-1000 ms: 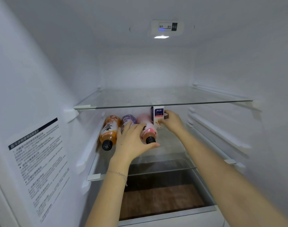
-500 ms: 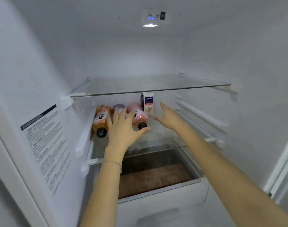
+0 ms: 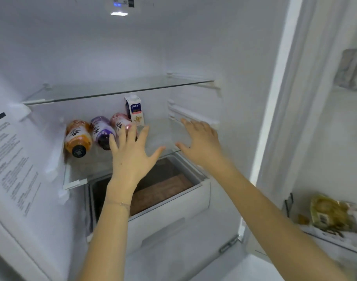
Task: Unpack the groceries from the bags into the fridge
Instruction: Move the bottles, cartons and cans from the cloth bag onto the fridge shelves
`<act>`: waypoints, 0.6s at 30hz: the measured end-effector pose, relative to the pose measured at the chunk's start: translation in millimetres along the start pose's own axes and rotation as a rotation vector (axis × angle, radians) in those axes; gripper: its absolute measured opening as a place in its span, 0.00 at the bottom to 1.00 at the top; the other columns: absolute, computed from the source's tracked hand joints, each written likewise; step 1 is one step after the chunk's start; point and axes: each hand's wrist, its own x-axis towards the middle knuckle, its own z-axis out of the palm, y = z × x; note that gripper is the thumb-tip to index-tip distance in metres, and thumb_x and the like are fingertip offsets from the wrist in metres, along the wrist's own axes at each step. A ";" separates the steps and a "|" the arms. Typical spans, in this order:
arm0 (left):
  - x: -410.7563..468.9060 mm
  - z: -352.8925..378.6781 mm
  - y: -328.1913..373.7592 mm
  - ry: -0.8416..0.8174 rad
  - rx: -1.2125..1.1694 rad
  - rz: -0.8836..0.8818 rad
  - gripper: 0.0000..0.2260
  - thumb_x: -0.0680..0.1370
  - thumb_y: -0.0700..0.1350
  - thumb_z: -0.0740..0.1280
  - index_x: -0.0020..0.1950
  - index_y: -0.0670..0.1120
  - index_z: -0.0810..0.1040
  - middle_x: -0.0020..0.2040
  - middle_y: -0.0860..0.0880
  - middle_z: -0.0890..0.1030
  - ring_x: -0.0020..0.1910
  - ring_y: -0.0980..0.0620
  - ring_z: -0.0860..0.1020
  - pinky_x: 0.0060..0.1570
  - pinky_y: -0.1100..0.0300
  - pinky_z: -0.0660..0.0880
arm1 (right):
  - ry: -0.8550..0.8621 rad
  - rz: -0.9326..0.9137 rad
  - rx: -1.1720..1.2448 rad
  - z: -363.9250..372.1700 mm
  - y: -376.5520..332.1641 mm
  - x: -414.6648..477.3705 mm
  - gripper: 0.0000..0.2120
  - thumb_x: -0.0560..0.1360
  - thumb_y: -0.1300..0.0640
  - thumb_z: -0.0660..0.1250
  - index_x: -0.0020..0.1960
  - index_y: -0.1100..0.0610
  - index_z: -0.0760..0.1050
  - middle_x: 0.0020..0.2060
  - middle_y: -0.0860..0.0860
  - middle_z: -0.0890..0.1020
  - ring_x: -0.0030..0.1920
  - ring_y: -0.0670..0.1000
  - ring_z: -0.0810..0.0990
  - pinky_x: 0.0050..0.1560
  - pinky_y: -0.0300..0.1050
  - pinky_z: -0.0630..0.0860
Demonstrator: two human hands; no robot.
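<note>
Left of the milk carton (image 3: pixel 135 111), the orange bottle (image 3: pixel 78 138), purple bottle (image 3: pixel 101 131) and pink bottle (image 3: pixel 120 122) lie on the glass shelf (image 3: pixel 92 164) and may roll, so the left hand (image 3: pixel 130 157), spread and holding nothing, should retreat gently. Right of the carton, the right hand (image 3: pixel 202 145) is spread and empty too. The pink bottle's cap is hidden; the package (image 3: pixel 327 213) far right of the carton is blurred.

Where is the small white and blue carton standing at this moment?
In the head view the carton stands upright near the middle of the lower glass shelf, just right of the pink bottle and under the upper glass shelf.
</note>
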 end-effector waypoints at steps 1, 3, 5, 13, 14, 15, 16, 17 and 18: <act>-5.9 -4.7 7.2 0.007 -0.008 0.006 0.34 0.76 0.69 0.51 0.78 0.54 0.54 0.78 0.44 0.58 0.78 0.41 0.51 0.73 0.35 0.49 | -0.008 -0.011 0.010 -9.2 0.7 -12.5 0.36 0.77 0.42 0.61 0.78 0.49 0.49 0.74 0.54 0.63 0.73 0.58 0.59 0.71 0.55 0.60; -20.2 -16.8 25.6 0.037 -0.027 0.021 0.34 0.76 0.71 0.48 0.79 0.56 0.52 0.78 0.44 0.58 0.78 0.41 0.51 0.73 0.35 0.49 | -0.017 -0.040 0.002 -27.9 1.5 -42.3 0.36 0.78 0.43 0.62 0.79 0.51 0.48 0.73 0.56 0.63 0.72 0.59 0.60 0.70 0.54 0.63; -38.9 -31.9 48.7 0.062 -0.052 0.042 0.34 0.76 0.71 0.46 0.79 0.57 0.53 0.78 0.45 0.59 0.78 0.42 0.51 0.73 0.36 0.48 | -0.027 -0.051 -0.016 -50.8 4.7 -75.8 0.36 0.78 0.43 0.61 0.79 0.51 0.48 0.74 0.55 0.62 0.73 0.58 0.59 0.70 0.54 0.61; -122.3 -59.2 186.0 0.053 -0.222 0.163 0.34 0.75 0.71 0.48 0.77 0.56 0.60 0.77 0.47 0.62 0.78 0.44 0.52 0.74 0.38 0.46 | 0.001 0.045 -0.096 -145.5 76.6 -227.0 0.34 0.79 0.43 0.60 0.78 0.47 0.46 0.77 0.51 0.56 0.76 0.55 0.52 0.74 0.55 0.53; -132.6 -59.4 205.8 0.041 -0.247 0.180 0.34 0.75 0.71 0.49 0.77 0.56 0.60 0.76 0.46 0.63 0.78 0.44 0.53 0.74 0.38 0.46 | 0.005 0.069 -0.106 -156.7 88.0 -246.4 0.34 0.78 0.43 0.60 0.78 0.47 0.47 0.77 0.51 0.57 0.76 0.55 0.53 0.74 0.55 0.53; -142.5 -59.6 225.9 0.025 -0.276 0.199 0.34 0.75 0.71 0.50 0.77 0.56 0.61 0.75 0.46 0.65 0.77 0.44 0.55 0.74 0.37 0.48 | 0.019 0.094 -0.122 -167.6 100.2 -266.4 0.34 0.78 0.43 0.61 0.78 0.47 0.49 0.76 0.51 0.58 0.76 0.55 0.54 0.74 0.55 0.54; -152.4 -59.8 247.3 0.000 -0.306 0.226 0.33 0.75 0.70 0.50 0.76 0.56 0.62 0.74 0.46 0.67 0.76 0.43 0.57 0.73 0.37 0.51 | 0.040 0.123 -0.139 -178.4 112.9 -286.9 0.34 0.77 0.43 0.62 0.78 0.47 0.52 0.76 0.51 0.60 0.75 0.56 0.56 0.73 0.55 0.55; -162.3 -60.0 269.3 -0.030 -0.336 0.258 0.33 0.74 0.70 0.51 0.76 0.55 0.63 0.73 0.46 0.68 0.76 0.43 0.58 0.72 0.36 0.52 | 0.061 0.158 -0.155 -189.1 126.0 -307.7 0.34 0.77 0.44 0.64 0.78 0.48 0.54 0.75 0.52 0.62 0.75 0.57 0.58 0.72 0.56 0.57; -172.2 -60.5 291.8 -0.058 -0.366 0.294 0.34 0.74 0.70 0.51 0.76 0.55 0.64 0.72 0.46 0.69 0.75 0.42 0.59 0.72 0.36 0.53 | 0.079 0.199 -0.171 -198.9 139.3 -328.2 0.34 0.76 0.44 0.65 0.77 0.49 0.56 0.74 0.53 0.64 0.74 0.58 0.60 0.71 0.57 0.59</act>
